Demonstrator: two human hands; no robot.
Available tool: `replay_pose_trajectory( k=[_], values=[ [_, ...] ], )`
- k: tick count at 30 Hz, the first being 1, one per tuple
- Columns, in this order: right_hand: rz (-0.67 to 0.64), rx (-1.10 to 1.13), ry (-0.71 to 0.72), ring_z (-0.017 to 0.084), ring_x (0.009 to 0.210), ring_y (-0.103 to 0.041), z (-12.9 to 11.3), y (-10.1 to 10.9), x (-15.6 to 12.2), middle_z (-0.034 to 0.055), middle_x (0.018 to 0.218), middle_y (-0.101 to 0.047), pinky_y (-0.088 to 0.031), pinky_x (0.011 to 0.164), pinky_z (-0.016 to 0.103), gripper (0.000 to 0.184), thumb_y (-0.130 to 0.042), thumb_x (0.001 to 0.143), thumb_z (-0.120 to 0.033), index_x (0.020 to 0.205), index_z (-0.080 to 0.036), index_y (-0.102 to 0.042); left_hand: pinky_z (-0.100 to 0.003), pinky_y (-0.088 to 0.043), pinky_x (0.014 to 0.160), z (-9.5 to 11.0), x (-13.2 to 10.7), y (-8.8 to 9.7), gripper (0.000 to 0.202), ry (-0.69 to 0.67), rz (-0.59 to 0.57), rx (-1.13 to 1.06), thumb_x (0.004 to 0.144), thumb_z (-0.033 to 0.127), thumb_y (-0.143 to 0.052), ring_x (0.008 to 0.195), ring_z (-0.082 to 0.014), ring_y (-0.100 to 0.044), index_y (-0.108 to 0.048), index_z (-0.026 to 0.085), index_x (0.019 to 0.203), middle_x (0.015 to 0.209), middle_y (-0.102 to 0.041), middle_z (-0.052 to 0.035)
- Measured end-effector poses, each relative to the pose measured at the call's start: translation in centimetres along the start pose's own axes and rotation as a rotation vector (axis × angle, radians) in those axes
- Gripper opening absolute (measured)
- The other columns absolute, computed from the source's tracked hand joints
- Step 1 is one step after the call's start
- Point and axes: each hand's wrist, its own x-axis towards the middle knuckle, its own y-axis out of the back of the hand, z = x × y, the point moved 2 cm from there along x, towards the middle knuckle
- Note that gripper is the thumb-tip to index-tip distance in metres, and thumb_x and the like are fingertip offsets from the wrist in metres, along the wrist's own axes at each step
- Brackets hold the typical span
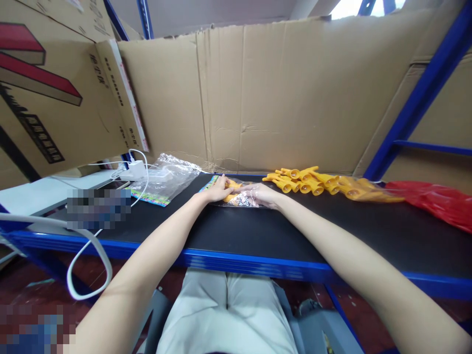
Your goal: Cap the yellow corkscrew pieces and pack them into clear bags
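Observation:
A clear plastic bag (241, 200) with a colourful printed strip (208, 183) lies on the black shelf top in front of me. Inside it are orange-yellow pieces (233, 185) and something shiny whose kind I cannot make out. My left hand (218, 190) grips the bag near the printed strip, thumb and fingers around the yellow contents. From the other side my right hand (262, 194) rests at the bag's right part, its fingers stretched out to the left. Whether those fingers are under the film is unclear.
Several yellow hollow-ended toy-like pieces (308, 183) are piled to the right, some in clear film, beside a red plastic bag (433, 200). Left lie another clear bag (173, 174), a charger (137, 168) and a white cable (105, 255). Cardboard (276, 98) walls the back; blue posts (416, 93) frame it.

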Motion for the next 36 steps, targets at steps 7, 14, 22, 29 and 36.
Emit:
replay_pose_trajectory(
  k=[7, 14, 22, 29, 36],
  values=[
    [0.605, -0.479, 0.178, 0.009, 0.051, -0.051, -2.0, 6.3, -0.7, 0.0057, 0.069, -0.062, -0.039, 0.048, 0.02, 0.016, -0.052, 0.075, -0.022, 0.077, -0.012, -0.063, -0.033, -0.039, 0.082, -1.3, -0.2, 1.5, 0.026, 0.103, 0.082, 0.051, 0.073, 0.041, -0.051, 0.094, -0.0218, -0.051, -0.045, 0.018, 0.084, 0.101, -0.051, -0.0085],
    [0.736, -1.113, -0.026, 0.027, 0.086, -0.058, -0.7, 11.1, -1.2, 0.0115, 0.086, -0.066, -0.042, 0.074, 0.038, 0.014, -0.056, 0.072, -0.025, 0.076, -0.017, -0.066, -0.032, -0.039, 0.077, -4.3, 0.4, 2.1, 0.025, 0.208, 0.158, 0.132, 0.075, 0.042, -0.047, 0.093, -0.0224, -0.05, -0.046, 0.018, 0.078, 0.094, -0.053, -0.0097],
    [0.402, -0.993, 0.052, 0.016, 0.073, -0.059, 0.3, 9.7, -0.2, 0.0076, 0.083, -0.066, -0.042, 0.071, 0.026, 0.026, -0.045, 0.079, -0.017, 0.093, -0.014, -0.067, -0.032, -0.038, 0.079, -4.1, 0.2, 2.2, 0.025, 0.239, 0.151, 0.185, 0.076, 0.041, -0.045, 0.102, -0.025, -0.048, -0.046, 0.017, 0.083, 0.1, -0.053, -0.0117],
    [0.282, -1.209, 0.205, 0.018, 0.097, -0.051, 2.7, 9.3, 0.8, 0.0099, 0.106, -0.056, -0.037, 0.084, 0.029, 0.041, -0.048, 0.074, -0.008, 0.112, -0.019, -0.058, -0.032, -0.038, 0.081, -3.0, -0.4, 2.6, 0.024, 0.266, 0.126, 0.193, 0.077, 0.04, -0.045, 0.103, -0.0248, -0.049, -0.047, 0.017, 0.085, 0.099, -0.055, -0.011],
    [0.405, -1.289, 0.359, 0.023, 0.099, -0.047, 1.4, 8.1, 0.5, 0.0101, 0.104, -0.057, -0.035, 0.082, 0.034, 0.024, -0.046, 0.077, -0.019, 0.097, -0.017, -0.059, -0.034, -0.038, 0.082, -2.8, -0.5, 2.8, 0.022, 0.273, 0.119, 0.182, 0.076, 0.038, -0.045, 0.105, -0.0256, -0.048, -0.047, 0.017, 0.083, 0.102, -0.054, -0.0118]
  ],
)
